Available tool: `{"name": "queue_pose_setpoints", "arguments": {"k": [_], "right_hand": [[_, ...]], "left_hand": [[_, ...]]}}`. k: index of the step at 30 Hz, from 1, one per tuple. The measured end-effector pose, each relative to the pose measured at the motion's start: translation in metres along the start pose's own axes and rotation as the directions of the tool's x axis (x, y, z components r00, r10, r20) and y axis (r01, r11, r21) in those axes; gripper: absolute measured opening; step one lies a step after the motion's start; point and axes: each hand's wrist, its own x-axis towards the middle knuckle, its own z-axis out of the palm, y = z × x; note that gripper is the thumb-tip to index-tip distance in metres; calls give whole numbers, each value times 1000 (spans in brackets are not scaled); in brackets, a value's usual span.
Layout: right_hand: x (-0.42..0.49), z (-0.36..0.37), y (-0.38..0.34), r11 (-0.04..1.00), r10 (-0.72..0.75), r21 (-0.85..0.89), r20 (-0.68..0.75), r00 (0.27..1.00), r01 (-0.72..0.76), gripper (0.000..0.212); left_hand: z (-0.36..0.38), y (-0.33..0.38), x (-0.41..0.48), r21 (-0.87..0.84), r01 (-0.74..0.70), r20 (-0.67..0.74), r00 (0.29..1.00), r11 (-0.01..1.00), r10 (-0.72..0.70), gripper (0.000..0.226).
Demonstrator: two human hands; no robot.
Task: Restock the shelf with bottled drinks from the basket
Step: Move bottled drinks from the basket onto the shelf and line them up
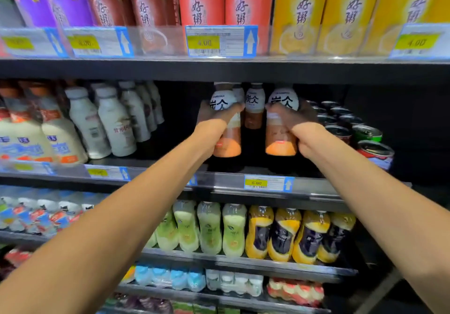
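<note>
Both my arms reach into the middle shelf (219,182). My left hand (214,128) is wrapped around an orange-brown bottled drink (227,145) with a white top label. My right hand (294,128) grips a second bottle of the same kind (280,143) a little to the right. Both bottles stand upright just above or on the shelf floor; I cannot tell if they touch it. Behind them, between the two, stands a third matching bottle (254,105). The basket is not in view.
White milk bottles (114,121) stand left of the gap and drink cans (365,134) right of it. Porridge cups (202,1) fill the shelf above. Green bottles (209,228) and yellow bottles (285,233) line the shelf below. A 6.00 price tag (265,183) sits on the shelf edge.
</note>
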Motion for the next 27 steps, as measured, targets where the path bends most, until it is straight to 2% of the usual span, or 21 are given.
{"name": "queue_pose_setpoints", "arguments": {"k": [2,5,9,13,18,21,24,26,27], "right_hand": [[15,3,4,998,32,-52,39,999,-30,47],[39,6,13,989,147,2,107,983,-148,58],[69,10,26,989,116,-88,5,993,-115,66],[85,13,27,970,87,-222,-72,994,-101,65],[113,13,40,939,73,-322,-149,986,-119,89],[124,15,43,925,47,-363,-182,982,-111,82],[131,18,44,903,7,-419,-206,979,-95,74],[135,21,45,876,-29,-477,-202,979,-73,71],[136,22,46,868,-36,-491,-202,979,-70,69]], "left_hand": [[5,-3,15,-8,-56,3,998,998,56,59],[10,-15,38,-21,-125,52,991,992,126,64],[16,-35,63,-46,-122,99,987,991,126,72],[22,-51,82,-27,-49,140,989,998,52,69],[25,-66,106,-7,-68,213,975,998,67,63],[19,-67,120,25,-105,278,956,994,94,44],[12,-74,133,68,-156,347,930,985,124,58],[8,-81,138,96,-147,334,937,984,107,54],[7,-83,139,92,-124,322,943,988,88,60]]}}
